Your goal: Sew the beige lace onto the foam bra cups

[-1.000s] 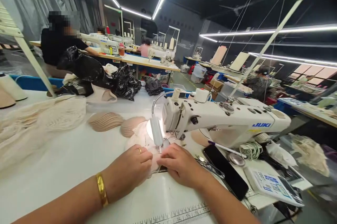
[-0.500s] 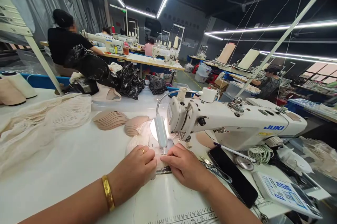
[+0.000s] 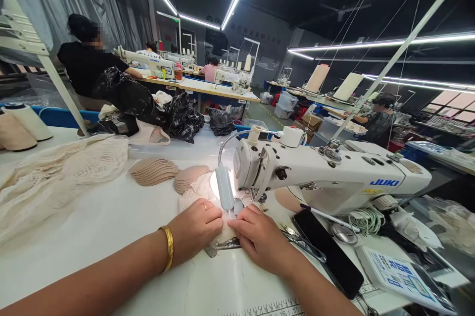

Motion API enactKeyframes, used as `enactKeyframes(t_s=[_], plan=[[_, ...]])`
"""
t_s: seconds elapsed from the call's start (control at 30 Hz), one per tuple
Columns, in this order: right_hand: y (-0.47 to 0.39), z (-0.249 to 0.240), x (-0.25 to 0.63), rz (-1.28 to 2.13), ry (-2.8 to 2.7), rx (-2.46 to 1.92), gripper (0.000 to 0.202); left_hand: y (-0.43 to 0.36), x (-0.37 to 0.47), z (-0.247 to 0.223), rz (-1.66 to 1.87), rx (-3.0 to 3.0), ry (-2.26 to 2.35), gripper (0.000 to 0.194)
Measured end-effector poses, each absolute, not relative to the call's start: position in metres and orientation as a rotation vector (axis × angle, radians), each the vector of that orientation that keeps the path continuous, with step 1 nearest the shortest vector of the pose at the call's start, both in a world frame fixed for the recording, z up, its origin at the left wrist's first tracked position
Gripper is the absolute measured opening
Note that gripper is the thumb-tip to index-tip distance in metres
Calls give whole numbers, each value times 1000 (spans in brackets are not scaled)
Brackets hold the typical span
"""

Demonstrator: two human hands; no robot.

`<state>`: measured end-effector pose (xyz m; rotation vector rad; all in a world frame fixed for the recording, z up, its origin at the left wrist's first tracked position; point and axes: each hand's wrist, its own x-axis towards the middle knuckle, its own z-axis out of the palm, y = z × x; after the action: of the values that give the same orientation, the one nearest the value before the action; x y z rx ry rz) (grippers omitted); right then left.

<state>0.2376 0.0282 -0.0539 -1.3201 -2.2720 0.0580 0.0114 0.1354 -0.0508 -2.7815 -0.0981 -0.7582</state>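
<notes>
Under the head of a white sewing machine (image 3: 326,170) lies pale lace fabric (image 3: 195,192), lit by a small gooseneck lamp (image 3: 224,187). My left hand (image 3: 198,229), with a ring and a gold bracelet, is closed on the fabric just left of the presser foot. On the other side my right hand (image 3: 261,237) pinches the same piece, thumb and forefinger close to the needle area. Between the fingertips a short strip of the fabric shows over the metal needle plate (image 3: 229,243). The needle itself I cannot make out.
Stacked beige bra-cup pieces (image 3: 154,172) lie behind the fabric; more lace (image 3: 70,167) spreads at left. Right of my hand are thread snips (image 3: 304,244), a black phone (image 3: 328,254), a pen (image 3: 328,217) and a white box (image 3: 399,276). Thread cones (image 3: 27,120) stand far left. Co-workers sit beyond.
My left hand has shifted slightly right and up with the fabric, its bracelet now nearer the machine. The right hand stays almost in place, still pinching. The camera view has shifted slightly.
</notes>
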Motion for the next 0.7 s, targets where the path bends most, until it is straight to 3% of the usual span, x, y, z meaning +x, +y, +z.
enactKeyframes(t_s=[0.7], plan=[[30,-55,236,6,-2250,-1425,36,158,27,-52,-817,-2909,-22,21]])
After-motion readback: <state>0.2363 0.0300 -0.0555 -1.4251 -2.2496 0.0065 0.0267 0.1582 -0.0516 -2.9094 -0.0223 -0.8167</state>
